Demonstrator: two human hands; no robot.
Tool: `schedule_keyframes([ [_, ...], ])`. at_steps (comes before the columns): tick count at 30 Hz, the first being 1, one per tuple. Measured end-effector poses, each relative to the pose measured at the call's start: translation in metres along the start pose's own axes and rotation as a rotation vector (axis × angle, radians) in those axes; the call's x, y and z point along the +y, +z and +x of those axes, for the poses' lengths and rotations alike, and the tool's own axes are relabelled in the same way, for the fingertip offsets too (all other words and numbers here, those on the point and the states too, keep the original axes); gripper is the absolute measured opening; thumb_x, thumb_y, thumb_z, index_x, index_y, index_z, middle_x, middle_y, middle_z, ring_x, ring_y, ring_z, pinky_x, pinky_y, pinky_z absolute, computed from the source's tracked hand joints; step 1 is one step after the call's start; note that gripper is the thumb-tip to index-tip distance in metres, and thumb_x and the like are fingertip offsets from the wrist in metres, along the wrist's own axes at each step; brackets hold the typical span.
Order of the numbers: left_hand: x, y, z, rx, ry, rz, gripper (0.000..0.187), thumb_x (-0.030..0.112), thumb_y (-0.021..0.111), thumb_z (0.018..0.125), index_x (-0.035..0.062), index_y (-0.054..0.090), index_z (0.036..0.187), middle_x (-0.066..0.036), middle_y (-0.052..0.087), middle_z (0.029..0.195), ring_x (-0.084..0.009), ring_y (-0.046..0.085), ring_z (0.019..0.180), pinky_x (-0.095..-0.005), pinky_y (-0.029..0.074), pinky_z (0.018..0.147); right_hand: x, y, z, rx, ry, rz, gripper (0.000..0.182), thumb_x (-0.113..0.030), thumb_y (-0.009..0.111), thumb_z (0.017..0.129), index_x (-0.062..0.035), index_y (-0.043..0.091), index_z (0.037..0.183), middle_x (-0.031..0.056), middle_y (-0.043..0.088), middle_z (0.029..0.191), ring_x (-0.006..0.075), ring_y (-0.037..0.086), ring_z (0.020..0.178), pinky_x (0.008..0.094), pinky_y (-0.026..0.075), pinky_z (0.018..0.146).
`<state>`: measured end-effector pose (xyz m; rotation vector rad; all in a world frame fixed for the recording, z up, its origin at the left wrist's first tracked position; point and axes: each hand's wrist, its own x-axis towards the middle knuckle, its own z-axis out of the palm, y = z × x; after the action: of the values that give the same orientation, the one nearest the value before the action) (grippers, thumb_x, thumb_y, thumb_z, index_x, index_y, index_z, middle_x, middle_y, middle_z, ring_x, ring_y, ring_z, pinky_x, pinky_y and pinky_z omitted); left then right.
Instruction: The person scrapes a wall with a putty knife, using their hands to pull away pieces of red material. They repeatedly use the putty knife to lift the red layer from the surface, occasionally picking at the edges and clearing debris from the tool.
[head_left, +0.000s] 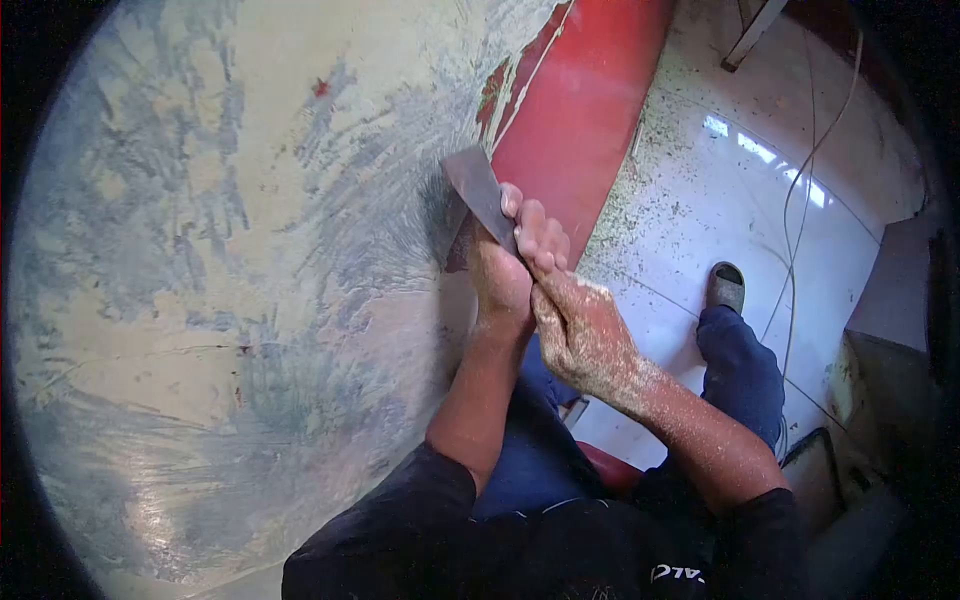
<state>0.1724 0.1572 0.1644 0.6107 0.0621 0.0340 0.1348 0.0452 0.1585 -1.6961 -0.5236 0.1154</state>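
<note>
A flat metal scraper blade [474, 185] lies against the edge of a large surface [260, 180] smeared with pale and grey filler. My left hand [502, 283] is closed around the lower part of the scraper. Dusted with pale powder, my right hand [592, 335] is also closed on the tool, pressed against my left hand. The fingers overlap, and the handle is hidden inside the grip. Just beyond the blade is a red painted area [570, 120] with a ragged filler edge.
Crumbs and dust cover part of the white tiled floor [690, 240] at right. A cable [795, 230] runs down it, past my shoe [726, 287]. A metal leg [752, 38] stands at the top right, and a grey box-like object [893, 290] is at the right edge.
</note>
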Motion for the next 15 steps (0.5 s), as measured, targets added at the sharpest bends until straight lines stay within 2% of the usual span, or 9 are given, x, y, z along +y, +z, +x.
schedule_keyframes([
  [2,0.001,0.003,0.000,0.047,0.006,-0.007,0.021,0.030,0.035,0.100,0.0143,0.042,0.088,0.004,0.040,0.056,-0.0099,0.041,0.044,-0.0274,0.042,0.047,-0.004,-0.002,0.002,-0.030,0.040,0.009,0.029,-0.004,0.047,0.089,0.0029,0.054,0.117,0.0299,0.058,0.087,0.0458,0.059,0.082,0.0463,0.047,0.068],
  [5,-0.001,0.004,-0.003,0.002,0.020,0.004,0.020,0.028,0.035,0.100,0.0147,0.041,0.086,0.004,0.039,0.056,-0.0091,0.040,0.044,-0.0269,0.042,0.047,-0.006,-0.003,-0.003,0.023,0.018,-0.017,0.028,-0.004,0.048,0.090,0.0026,0.055,0.115,0.0288,0.058,0.087,0.0447,0.060,0.081,0.0460,0.047,0.067],
  [8,0.000,0.004,0.007,-0.031,0.050,-0.003,0.020,0.028,0.033,0.100,0.0150,0.039,0.085,0.005,0.038,0.054,-0.0091,0.039,0.043,-0.0266,0.041,0.047,-0.006,-0.012,0.012,-0.045,-0.011,-0.004,0.027,-0.006,0.048,0.091,0.0035,0.055,0.114,0.0293,0.058,0.084,0.0433,0.061,0.079,0.0449,0.048,0.065],
  [11,0.001,0.010,0.004,0.079,0.000,-0.051,0.021,0.029,0.033,0.099,0.0152,0.038,0.084,0.005,0.037,0.053,-0.0093,0.038,0.043,-0.0268,0.039,0.044,-0.009,-0.014,0.005,-0.083,0.064,0.018,0.025,-0.006,0.048,0.091,0.0035,0.056,0.113,0.0292,0.058,0.083,0.0427,0.061,0.077,0.0442,0.048,0.064],
  [12,-0.001,0.017,0.001,0.134,0.017,0.003,0.022,0.030,0.037,0.097,0.0163,0.038,0.080,0.004,0.032,0.051,-0.0108,0.034,0.041,-0.0269,0.036,0.043,-0.012,-0.014,0.000,-0.069,0.051,0.006,0.025,-0.006,0.048,0.091,0.0031,0.057,0.113,0.0286,0.058,0.083,0.0427,0.061,0.077,0.0440,0.048,0.064],
  [15,-0.003,0.017,0.004,0.013,0.069,-0.004,0.020,0.028,0.038,0.097,0.0163,0.038,0.080,0.004,0.032,0.052,-0.0102,0.033,0.042,-0.0268,0.036,0.044,-0.012,-0.025,0.019,-0.068,0.006,-0.020,0.025,-0.006,0.049,0.091,0.0027,0.057,0.112,0.0281,0.059,0.083,0.0423,0.062,0.077,0.0434,0.048,0.064],
])
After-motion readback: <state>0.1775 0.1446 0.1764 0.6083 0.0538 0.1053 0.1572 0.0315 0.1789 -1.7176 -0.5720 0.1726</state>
